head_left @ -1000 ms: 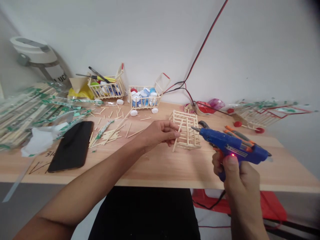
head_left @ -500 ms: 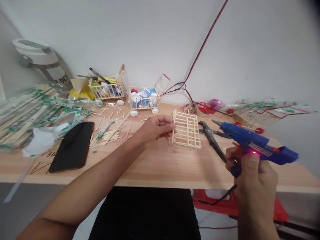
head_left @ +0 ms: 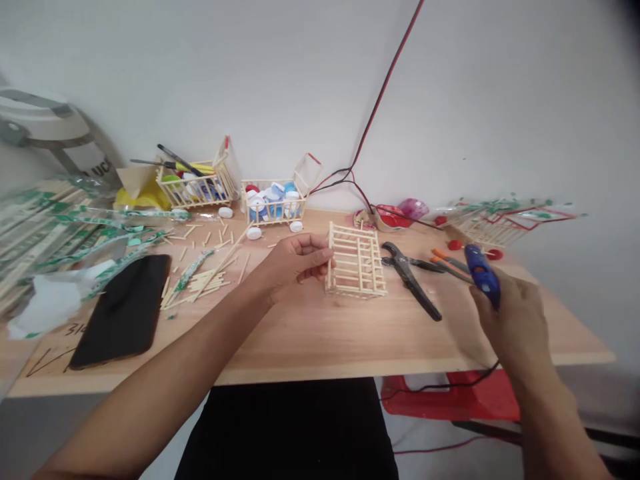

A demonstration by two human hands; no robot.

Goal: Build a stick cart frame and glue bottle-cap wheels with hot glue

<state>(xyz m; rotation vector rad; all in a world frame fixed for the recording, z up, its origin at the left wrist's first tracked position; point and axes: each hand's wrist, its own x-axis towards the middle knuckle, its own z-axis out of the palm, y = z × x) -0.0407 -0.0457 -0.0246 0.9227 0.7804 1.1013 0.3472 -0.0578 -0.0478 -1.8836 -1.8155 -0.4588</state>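
A flat lattice of glued wooden sticks rests on the wooden table, just right of centre. My left hand grips the lattice's left upright between its fingertips. Off to the right, my right hand is shut around a blue hot glue gun, which is tilted so that mostly its rear end shows. The gun's nozzle is hidden. Between the gun and the lattice lie black-handled pliers, apart from both hands.
Loose sticks and a black phone lie left of my left arm. Two stick carts hold bottle caps and tools at the back. Packs of sticks fill the far left. A red-and-black wire runs down the wall.
My right hand has swung the glue gun away from the lattice and turned it, so its side no longer faces me. The view has shifted, and my left hand now meets the lattice's left edge.
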